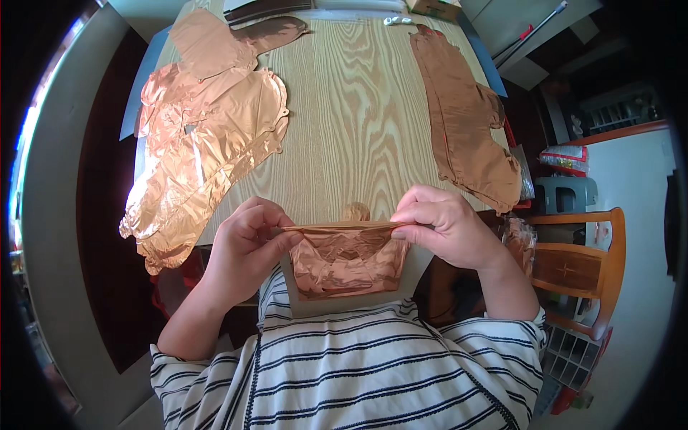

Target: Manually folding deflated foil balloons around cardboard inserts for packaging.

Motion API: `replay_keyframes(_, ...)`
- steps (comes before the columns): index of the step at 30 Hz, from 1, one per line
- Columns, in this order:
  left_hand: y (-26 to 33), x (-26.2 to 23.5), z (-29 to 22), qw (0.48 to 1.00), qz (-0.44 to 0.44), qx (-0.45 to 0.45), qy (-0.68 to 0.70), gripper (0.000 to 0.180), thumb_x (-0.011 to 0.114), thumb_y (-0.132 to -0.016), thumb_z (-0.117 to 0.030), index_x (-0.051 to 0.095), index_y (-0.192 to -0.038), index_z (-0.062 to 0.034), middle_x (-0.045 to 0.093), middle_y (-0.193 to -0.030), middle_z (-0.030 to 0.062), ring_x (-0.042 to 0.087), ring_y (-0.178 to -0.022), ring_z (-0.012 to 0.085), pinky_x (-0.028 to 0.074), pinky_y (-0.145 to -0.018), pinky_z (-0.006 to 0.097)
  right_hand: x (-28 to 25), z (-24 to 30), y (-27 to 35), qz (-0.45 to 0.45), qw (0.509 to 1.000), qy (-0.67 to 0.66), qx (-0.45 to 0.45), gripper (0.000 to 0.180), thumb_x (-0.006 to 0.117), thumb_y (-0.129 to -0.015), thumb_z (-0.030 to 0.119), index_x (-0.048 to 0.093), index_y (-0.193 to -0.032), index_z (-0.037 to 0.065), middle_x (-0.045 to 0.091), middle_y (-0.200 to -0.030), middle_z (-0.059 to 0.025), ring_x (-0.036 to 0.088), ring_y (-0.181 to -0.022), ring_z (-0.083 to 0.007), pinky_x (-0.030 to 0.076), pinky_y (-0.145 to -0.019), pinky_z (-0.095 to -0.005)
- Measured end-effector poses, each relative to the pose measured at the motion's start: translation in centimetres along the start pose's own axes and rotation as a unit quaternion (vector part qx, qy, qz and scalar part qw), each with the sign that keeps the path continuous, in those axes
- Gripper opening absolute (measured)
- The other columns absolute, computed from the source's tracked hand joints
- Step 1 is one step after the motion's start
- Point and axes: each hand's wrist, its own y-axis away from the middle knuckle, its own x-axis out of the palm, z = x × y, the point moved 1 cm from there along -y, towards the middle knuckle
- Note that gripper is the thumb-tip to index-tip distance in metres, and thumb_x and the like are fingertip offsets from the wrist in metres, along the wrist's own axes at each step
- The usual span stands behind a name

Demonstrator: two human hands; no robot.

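Observation:
Close to my body, at the near edge of the table, a copper-coloured foil balloon [347,266] is stretched between my hands, folded along its upper edge. My left hand [256,240] pinches the upper left corner between thumb and fingers. At the upper right corner, my right hand [443,223] grips the same edge in a pinch. Behind the foil lies a grey board [344,307], leaning against my striped top; its lower rim and sides show. A small rounded bit of foil [355,211] sticks up just beyond the folded edge.
Several flat copper foil balloons [208,136] overlap on the left of the wood-grain table [351,107]. Another flat foil balloon [466,118] lies along the right edge. Small white objects [398,21] and a cardboard box [434,7] are at the far side. A wooden chair [573,269] stands right.

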Motion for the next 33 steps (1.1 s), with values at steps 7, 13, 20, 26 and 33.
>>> replay_keyframes(7, -0.3, -0.2, 0.2, 0.988, 0.029, -0.141, 0.057, 0.009, 0.07, -0.096, -0.006, 0.064, -0.096, 0.0017, 0.068, -0.088, 0.0005, 0.062, -0.08, 0.0047, 0.051, -0.071, 0.021, -0.5, -0.6, -0.1, 0.057, 0.987, -0.093, 0.115, 0.013, 0.075, -0.091, 0.011, 0.075, -0.094, -0.001, 0.064, -0.078, -0.002, 0.059, -0.071, -0.0097, 0.046, -0.065, -0.0258)
replay_keyframes(13, -1.1, -0.9, -0.9, 0.986, 0.052, -0.142, 0.067, 0.023, 0.074, -0.095, -0.018, 0.069, -0.099, 0.0037, 0.071, -0.082, 0.0025, 0.064, -0.073, 0.0055, 0.052, -0.067, 0.022, -1.7, -0.1, 0.1, 0.063, 0.98, -0.133, 0.133, 0.02, 0.076, -0.092, 0.019, 0.076, -0.094, -0.001, 0.069, -0.078, -0.0006, 0.059, -0.072, -0.0064, 0.047, -0.066, -0.0242)
replay_keyframes(20, -11.1, -2.7, 3.0, 0.966, 0.102, -0.238, 0.002, 0.037, 0.076, -0.093, -0.036, 0.069, -0.095, 0.0003, 0.066, -0.075, 0.0031, 0.061, -0.065, 0.01, 0.049, -0.059, 0.025, -4.3, -6.2, -7.6, 0.111, 0.947, -0.154, 0.258, 0.02, 0.076, -0.093, 0.022, 0.076, -0.089, 0.002, 0.07, -0.079, 0.0019, 0.059, -0.07, -0.0041, 0.048, -0.066, -0.0228)
replay_keyframes(26, -13.3, -0.8, 2.8, 0.933, 0.051, -0.129, -0.333, 0.042, 0.073, -0.092, -0.035, 0.068, -0.115, -0.0001, 0.067, -0.095, 0.0108, 0.067, -0.086, 0.019, 0.052, -0.074, 0.034, -4.1, -11.9, -11.1, 0.132, 0.941, -0.075, 0.302, 0.02, 0.076, -0.093, 0.021, 0.077, -0.092, 0.002, 0.073, -0.082, -0.0016, 0.063, -0.073, -0.0076, 0.05, -0.069, -0.0249)
replay_keyframes(33, -9.0, 5.0, 5.5, 0.857, -0.007, 0.225, -0.464, 0.086, 0.057, -0.093, -0.06, 0.041, -0.15, 0.0029, 0.038, -0.156, 0.0249, 0.03, -0.149, 0.0426, 0.021, -0.121, 0.054, -4.2, -11.2, -11.7, 0.131, 0.946, -0.013, 0.295, 0.022, 0.077, -0.092, 0.023, 0.077, -0.092, 0.001, 0.07, -0.078, 0.0005, 0.058, -0.07, -0.0074, 0.047, -0.066, -0.0268)
